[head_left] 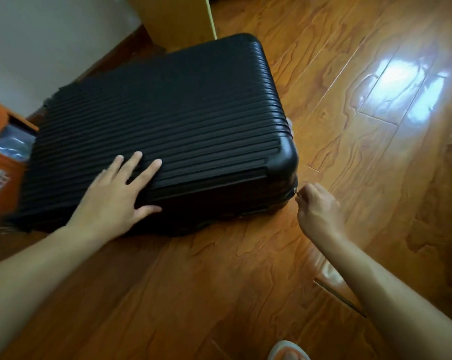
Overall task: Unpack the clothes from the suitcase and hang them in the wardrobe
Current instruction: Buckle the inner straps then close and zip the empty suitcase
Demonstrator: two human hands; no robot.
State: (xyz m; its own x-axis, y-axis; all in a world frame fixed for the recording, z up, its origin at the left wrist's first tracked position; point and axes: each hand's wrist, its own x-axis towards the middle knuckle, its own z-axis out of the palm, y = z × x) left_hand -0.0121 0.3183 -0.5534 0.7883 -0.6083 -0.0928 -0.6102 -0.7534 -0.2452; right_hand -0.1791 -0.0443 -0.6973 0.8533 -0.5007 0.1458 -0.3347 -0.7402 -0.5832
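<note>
A black ribbed hard-shell suitcase [167, 120] lies flat and closed on the wooden floor. My left hand [115, 193] presses flat on its lid near the front edge, fingers spread and thumb over the side. At the suitcase's near right corner my right hand [317, 211] pinches the small metal zipper pull [296, 191]. No clothes are in view.
A wooden furniture panel [175, 19] stands behind the suitcase against the white wall. An orange box [1, 157] with clear plastic sits at the left. Glossy wood floor [375, 126] spreads to the right. A slippered foot [288, 352] shows at the bottom.
</note>
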